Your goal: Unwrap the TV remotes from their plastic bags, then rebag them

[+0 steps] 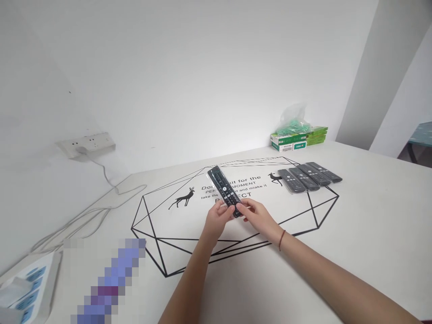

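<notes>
A black remote control (224, 188), in what looks like a clear plastic sleeve, is held tilted above the table with its buttons facing me. My left hand (218, 219) is closed on its lower left side, thumb on the front. From the right, my right hand (254, 213) grips the lower end, its thumb beside the left one. Behind the remote, part of the printed lettering on the table is hidden. Off to the right, several more dark remote controls (304, 177) lie side by side in clear wrapping.
Green and white boxes (290, 140) are stacked by the wall with a clear plastic bag (294, 119) on top. At left are a wall socket (88, 145), loose cables (72, 225) and a power strip (50, 281). A pixelated bluish strip (114, 274) lies near the front left.
</notes>
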{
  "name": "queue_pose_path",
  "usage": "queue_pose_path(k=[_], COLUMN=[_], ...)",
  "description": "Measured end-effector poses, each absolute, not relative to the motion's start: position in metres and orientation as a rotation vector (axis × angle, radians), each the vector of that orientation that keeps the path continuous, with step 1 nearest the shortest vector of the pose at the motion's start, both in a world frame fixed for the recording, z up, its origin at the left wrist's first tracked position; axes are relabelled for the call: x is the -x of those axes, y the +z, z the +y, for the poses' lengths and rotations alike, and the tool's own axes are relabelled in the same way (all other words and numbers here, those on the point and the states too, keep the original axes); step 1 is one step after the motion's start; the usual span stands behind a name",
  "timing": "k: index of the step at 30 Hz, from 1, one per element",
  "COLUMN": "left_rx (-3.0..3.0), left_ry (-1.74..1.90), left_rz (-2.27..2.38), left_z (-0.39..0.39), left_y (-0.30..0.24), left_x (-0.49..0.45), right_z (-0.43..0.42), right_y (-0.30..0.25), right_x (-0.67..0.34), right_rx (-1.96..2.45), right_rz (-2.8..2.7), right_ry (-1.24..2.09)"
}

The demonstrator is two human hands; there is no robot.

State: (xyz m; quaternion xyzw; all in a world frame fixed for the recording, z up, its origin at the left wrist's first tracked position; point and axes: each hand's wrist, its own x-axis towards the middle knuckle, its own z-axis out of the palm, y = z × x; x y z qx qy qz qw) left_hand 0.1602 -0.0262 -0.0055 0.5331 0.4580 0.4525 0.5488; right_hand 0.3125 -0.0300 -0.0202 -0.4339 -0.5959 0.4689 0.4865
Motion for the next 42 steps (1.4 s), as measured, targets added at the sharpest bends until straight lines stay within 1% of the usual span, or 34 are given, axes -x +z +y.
queue_pose_path(k=[4,7,11,17,24,30,39,40,42], left_rx=[-1.367,-1.401,-1.447,-1.477,-1.468,-1.3,-1.319,-1.324,-1.345], left_ry=[1.027,0.984,0.941,0.885,0.997,1.066,1.027,1.03,1.034], left_rz=[1.104,1.106,1.106,1.076,0.941,0.895,0.986,1.02,1.115], left_z=[-0.025,-0.025,-0.028,-0.03,-0.028,-0.027,-0.024,-0.023,-0.02], left_y=[-0.007,-0.007,-0.005,-0.002,-0.011,-0.017,-0.013,-0.013,-0.014], left_x=[-0.159,-0.159,-0.159,-0.16,-0.162,-0.164,-0.164,-0.164,-0.162], right_z=[-0.026,-0.025,-0.029,-0.032,-0.029,-0.028,-0.024,-0.021,-0.012], right_y=[-0.021,-0.019,-0.013,-0.012,-0.019,-0.021,-0.028,-0.029,-0.03], right_x=[-0.316,-0.318,-0.318,-0.317,-0.316,-0.316,-0.312,-0.312,-0.319], right_rx=[1.057,1.059,0.944,0.865,0.906,0.916,0.952,0.945,0.997], right_rz=[-1.401,-1.339,-1.319,-1.219,-1.122,-1.083,-1.168,-1.187,-1.268], right_ry=[1.072,1.174,1.336,1.448,1.506,1.597,1.533,1.479,1.253])
